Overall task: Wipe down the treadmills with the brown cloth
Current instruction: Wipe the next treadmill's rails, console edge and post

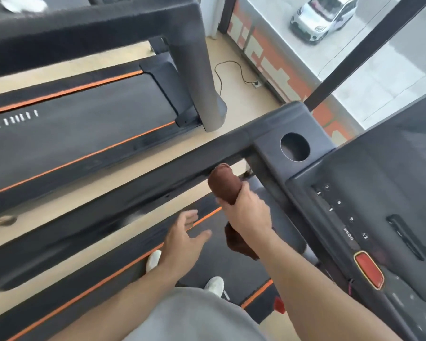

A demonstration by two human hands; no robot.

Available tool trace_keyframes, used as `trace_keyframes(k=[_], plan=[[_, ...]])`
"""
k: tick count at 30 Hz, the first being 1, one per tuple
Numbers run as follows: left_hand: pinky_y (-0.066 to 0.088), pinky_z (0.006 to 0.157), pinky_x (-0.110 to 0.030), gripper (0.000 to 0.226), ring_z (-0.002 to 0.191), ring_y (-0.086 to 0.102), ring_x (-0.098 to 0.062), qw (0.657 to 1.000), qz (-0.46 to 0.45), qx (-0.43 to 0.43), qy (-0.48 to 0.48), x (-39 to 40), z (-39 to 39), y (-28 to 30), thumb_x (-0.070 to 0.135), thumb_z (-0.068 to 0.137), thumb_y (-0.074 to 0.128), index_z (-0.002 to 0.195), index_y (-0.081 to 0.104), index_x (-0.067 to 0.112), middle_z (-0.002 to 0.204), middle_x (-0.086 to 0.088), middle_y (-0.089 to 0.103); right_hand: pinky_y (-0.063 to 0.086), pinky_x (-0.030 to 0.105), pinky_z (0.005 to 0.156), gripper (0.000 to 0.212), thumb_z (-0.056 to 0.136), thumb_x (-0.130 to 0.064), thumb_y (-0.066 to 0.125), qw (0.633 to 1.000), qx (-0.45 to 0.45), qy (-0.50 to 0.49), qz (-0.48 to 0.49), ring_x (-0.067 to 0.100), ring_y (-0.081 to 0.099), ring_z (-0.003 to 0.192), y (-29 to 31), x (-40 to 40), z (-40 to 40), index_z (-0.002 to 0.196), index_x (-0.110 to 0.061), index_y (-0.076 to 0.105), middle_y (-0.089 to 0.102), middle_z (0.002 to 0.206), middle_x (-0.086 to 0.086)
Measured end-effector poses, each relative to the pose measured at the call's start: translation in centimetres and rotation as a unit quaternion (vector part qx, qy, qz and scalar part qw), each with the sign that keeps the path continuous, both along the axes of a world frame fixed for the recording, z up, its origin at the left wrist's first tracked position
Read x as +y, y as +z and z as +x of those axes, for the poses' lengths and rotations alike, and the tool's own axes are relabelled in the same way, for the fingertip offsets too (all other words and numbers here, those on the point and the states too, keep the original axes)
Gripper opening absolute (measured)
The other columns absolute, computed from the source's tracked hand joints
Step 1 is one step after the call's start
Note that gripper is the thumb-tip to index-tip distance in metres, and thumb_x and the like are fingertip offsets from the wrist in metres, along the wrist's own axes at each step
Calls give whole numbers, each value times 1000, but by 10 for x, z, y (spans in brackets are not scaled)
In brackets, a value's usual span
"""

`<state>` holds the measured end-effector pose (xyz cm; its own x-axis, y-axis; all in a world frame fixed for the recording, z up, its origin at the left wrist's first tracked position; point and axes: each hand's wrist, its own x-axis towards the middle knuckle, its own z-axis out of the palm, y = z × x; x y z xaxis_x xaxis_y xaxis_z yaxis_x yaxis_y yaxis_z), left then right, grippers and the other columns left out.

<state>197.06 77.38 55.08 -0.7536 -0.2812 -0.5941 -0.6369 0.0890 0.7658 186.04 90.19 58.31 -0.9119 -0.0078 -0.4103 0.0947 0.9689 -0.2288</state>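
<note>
Shoes [214, 286], white and partly hidden behind grey clothing, stand on the belt [207, 264] of the nearer treadmill, between its orange stripes. Above them the left hand [182, 237] hovers with fingers spread and loose, holding nothing. Just beside it the right hand [247, 212] is wrapped around the brown cloth [224, 185], which covers a short handle near the console; one rounded end of the cloth sticks out past the fingers toward the long side handrail [123, 178], and a loose tail hangs below the wrist. What lies beneath the cloth cannot be made out. On the console [379, 193], small white numbers and a red oval button [368, 270] show, the lettering blurred. The round cup holder [295, 146] at the console's corner looks dark inside, and whether it holds anything cannot be told. Farther off, a second treadmill [84, 134] runs parallel, its console cut off at the top edge. A black cable [219, 75] curls on the floor to a socket by the window, and a white car [322, 16] sits outside.
</note>
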Motion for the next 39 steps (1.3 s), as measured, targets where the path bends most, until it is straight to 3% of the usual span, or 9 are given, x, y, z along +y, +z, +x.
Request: trace_keyframes(k=[7,11,14,18,20,23,26,30,39], plan=[[48,100,-29,40,114,62,-7,997,-4,25,75,18,-13,22,22,90,75,125,59,29,122,13,64,47,41,98,77,82,-86,45,989,-14,8,-146,30,60,120,3,-13,-39,124,-22,56,67,124,4],[46,93,-27,35,111,59,-6,995,12,29,94,36,-21,43,25,95,69,127,58,27,124,14,61,50,42,101,105,57,-107,41,973,-54,37,-221,18,64,111,-49,3,-73,118,-24,64,68,114,-5],[47,95,-35,18,115,60,-19,991,33,6,130,46,-39,50,36,102,55,115,63,26,119,8,63,53,39,92,77,66,-66,74,981,-81,67,-164,22,66,104,-17,12,-49,125,-19,59,68,113,-1],[45,108,-48,68,118,62,-29,991,75,-28,111,62,-59,37,69,83,44,123,67,20,125,-2,68,52,33,69,35,78,-33,74,981,-128,94,-109,25,67,83,-1,59,-8,104,-13,64,72,93,4],[49,105,-48,86,111,67,-28,990,104,-35,90,76,-57,21,80,66,42,121,71,20,118,-5,73,49,32,63,23,79,-30,73,977,-162,76,-116,22,67,75,-1,86,13,92,-12,67,73,86,6],[49,105,-49,87,110,68,-26,987,120,-37,102,93,-42,5,83,67,35,117,73,22,114,-3,75,43,29,56,23,85,-38,67,987,-127,65,-77,18,60,66,-3,99,36,90,-17,60,70,86,6],[47,105,-46,63,108,66,-23,984,100,-33,144,89,-31,8,70,89,37,102,74,21,111,0,75,49,37,67,44,94,-60,53,994,11,108,-29,28,66,83,-11,85,41,114,-22,48,67,99,1],[49,101,-43,36,107,65,-23,976,74,-26,201,61,-28,8,58,95,43,88,64,29,111,1,71,43,44,69,42,106,-49,37,979,115,161,-44,39,66,93,-16,40,17,124,-11,41,62,114,9],[49,98,-47,40,105,65,-25,979,91,-45,174,17,-35,-4,60,100,42,90,64,28,109,0,70,38,42,95,50,106,-55,23,988,58,-52,-135,37,57,121,-8,-20,-36,125,-22,55,65,125,9]])
